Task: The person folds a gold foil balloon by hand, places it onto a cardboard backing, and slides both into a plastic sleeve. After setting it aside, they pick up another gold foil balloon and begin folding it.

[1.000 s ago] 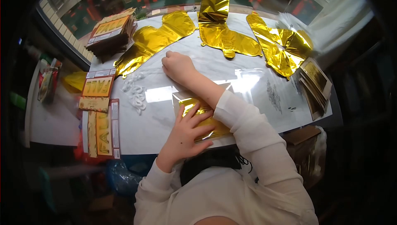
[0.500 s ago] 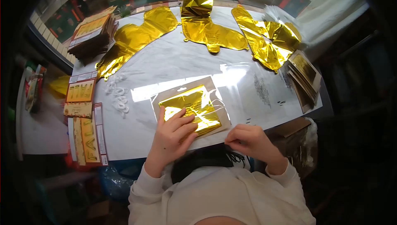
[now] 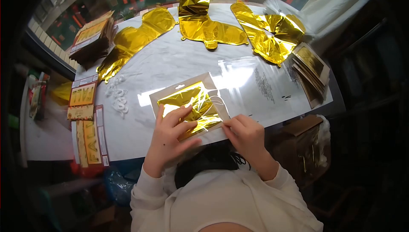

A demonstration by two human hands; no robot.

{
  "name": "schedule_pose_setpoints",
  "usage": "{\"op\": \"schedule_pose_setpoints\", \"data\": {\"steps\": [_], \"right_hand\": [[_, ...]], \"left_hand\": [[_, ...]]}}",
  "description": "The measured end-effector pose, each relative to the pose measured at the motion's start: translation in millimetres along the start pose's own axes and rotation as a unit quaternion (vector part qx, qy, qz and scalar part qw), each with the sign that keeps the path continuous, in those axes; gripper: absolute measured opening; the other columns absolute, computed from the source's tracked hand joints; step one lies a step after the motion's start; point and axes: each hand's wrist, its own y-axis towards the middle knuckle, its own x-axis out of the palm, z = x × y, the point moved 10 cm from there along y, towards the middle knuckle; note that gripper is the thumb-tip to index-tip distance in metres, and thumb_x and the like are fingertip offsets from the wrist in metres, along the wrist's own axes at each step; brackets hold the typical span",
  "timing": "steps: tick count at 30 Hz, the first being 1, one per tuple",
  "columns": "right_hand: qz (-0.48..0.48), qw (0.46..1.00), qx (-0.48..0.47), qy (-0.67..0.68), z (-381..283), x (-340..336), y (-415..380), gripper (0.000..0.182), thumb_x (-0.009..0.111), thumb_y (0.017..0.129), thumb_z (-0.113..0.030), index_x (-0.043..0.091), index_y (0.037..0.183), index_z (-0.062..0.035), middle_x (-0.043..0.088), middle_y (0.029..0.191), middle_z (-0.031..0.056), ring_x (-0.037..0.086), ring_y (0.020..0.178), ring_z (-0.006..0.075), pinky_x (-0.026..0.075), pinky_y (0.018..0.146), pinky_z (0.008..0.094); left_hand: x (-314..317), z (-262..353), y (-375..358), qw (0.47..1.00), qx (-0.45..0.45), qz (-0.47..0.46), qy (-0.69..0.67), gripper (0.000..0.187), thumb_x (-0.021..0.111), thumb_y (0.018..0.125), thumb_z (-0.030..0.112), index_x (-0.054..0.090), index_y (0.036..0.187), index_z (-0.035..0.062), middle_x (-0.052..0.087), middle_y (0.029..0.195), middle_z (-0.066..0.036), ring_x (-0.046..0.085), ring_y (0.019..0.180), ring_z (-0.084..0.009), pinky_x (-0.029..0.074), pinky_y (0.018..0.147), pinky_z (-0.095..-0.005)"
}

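A folded gold foil balloon [image 3: 200, 100] lies on a grey-beige card [image 3: 172, 90] with a hang hole, in what looks like a clear plastic bag, near the table's front edge. A thin white loop [image 3: 218, 100] shows at its right side. My left hand [image 3: 172, 132] rests spread on the gold foil, fingers apart. At the package's lower right corner, my right hand [image 3: 245, 132] is closed in a pinch on the bag's edge; the fingertips hide the exact spot.
Gold foil balloons [image 3: 213, 29] lie across the back. White ribbon or string loops [image 3: 117, 97] sit left, by printed "FALL" packets [image 3: 91, 142] and a packet stack [image 3: 91, 40]. Clear bags [image 3: 255, 83] lie right, beside stacked cards [image 3: 309, 78]. A cardboard box [image 3: 302, 132] stands below.
My right hand has moved left and up, from beside the package to its lower right corner. My left hand stays on the foil. The whole view has shifted slightly.
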Motion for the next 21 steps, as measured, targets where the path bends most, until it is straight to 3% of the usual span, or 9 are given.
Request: {"op": "schedule_pose_setpoints", "data": {"steps": [3,7,8,12,14,16,21], "right_hand": [[-0.029,0.998,0.026,0.039,12.7,2.7,6.2,0.019,0.086,0.079,-0.009,0.074,0.094,-0.0071,0.066,0.084,0.0082,0.066,0.076,0.0283,0.052,0.065,0.0376],[-0.082,0.986,0.026,0.142,22.5,4.5,12.8,0.023,0.085,0.082,-0.01,0.075,0.103,-0.0061,0.067,0.091,0.0096,0.067,0.087,0.0284,0.053,0.075,0.0365],[-0.081,0.986,0.028,0.141,27.9,5.6,12.4,0.023,0.085,0.082,-0.01,0.075,0.103,-0.0061,0.067,0.091,0.0096,0.067,0.087,0.0284,0.053,0.075,0.0365],[-0.129,0.983,0.002,0.131,30.6,17.1,5.0,0.026,0.083,0.083,-0.009,0.074,0.108,-0.0063,0.067,0.099,0.0098,0.067,0.091,0.0296,0.053,0.08,0.0382],[-0.133,0.984,-0.011,0.121,25.9,15.9,3.2,0.028,0.082,0.083,-0.009,0.074,0.109,-0.0062,0.068,0.102,0.0102,0.066,0.094,0.0303,0.053,0.082,0.0389],[-0.145,0.98,-0.038,0.131,18.0,13.7,1.9,0.031,0.081,0.083,-0.009,0.074,0.113,-0.0066,0.067,0.106,0.0103,0.066,0.101,0.0312,0.053,0.086,0.0399],[-0.126,0.977,-0.05,0.161,13.7,8.2,4.5,0.027,0.077,0.082,-0.006,0.07,0.108,-0.005,0.066,0.101,0.01,0.064,0.099,0.0327,0.053,0.088,0.0415]], "left_hand": [[9.8,-17.3,-2.2,1.0,-0.022,-0.011,0.003,0.032,0.085,0.082,0.026,0.078,0.108,0.0098,0.064,0.143,-0.011,0.065,0.126,-0.0307,0.024,0.123,-0.0677],[2.1,-13.2,2.2,0.999,-0.038,0.01,-0.032,0.045,0.082,0.082,0.018,0.076,0.126,0.0105,0.059,0.151,-0.015,0.059,0.132,-0.0338,0.032,0.122,-0.0546],[0.8,-12.1,2.8,0.998,-0.035,0.012,-0.049,0.052,0.078,0.083,0.017,0.072,0.135,0.0126,0.052,0.157,-0.017,0.053,0.137,-0.0391,0.035,0.121,-0.0493],[12.2,-14.3,-0.9,0.999,-0.014,-0.017,0.026,0.051,0.077,0.086,0.022,0.071,0.136,0.0139,0.047,0.162,-0.018,0.044,0.146,-0.0437,0.029,0.124,-0.054],[16.3,-16.7,-1.8,0.996,-0.029,-0.037,0.07,0.054,0.077,0.086,0.024,0.07,0.139,0.0162,0.043,0.166,-0.018,0.032,0.155,-0.0455,0.018,0.127,-0.0603],[17.2,-19.4,-2.7,0.997,-0.034,-0.03,0.056,0.055,0.077,0.086,0.025,0.069,0.14,0.0168,0.042,0.166,-0.018,0.03,0.156,-0.0454,0.016,0.127,-0.0613],[17.5,-21.6,-3.3,0.998,-0.035,-0.022,0.049,0.057,0.075,0.087,0.028,0.067,0.143,0.0177,0.042,0.166,-0.017,0.03,0.157,-0.045,0.015,0.127,-0.062]]}}
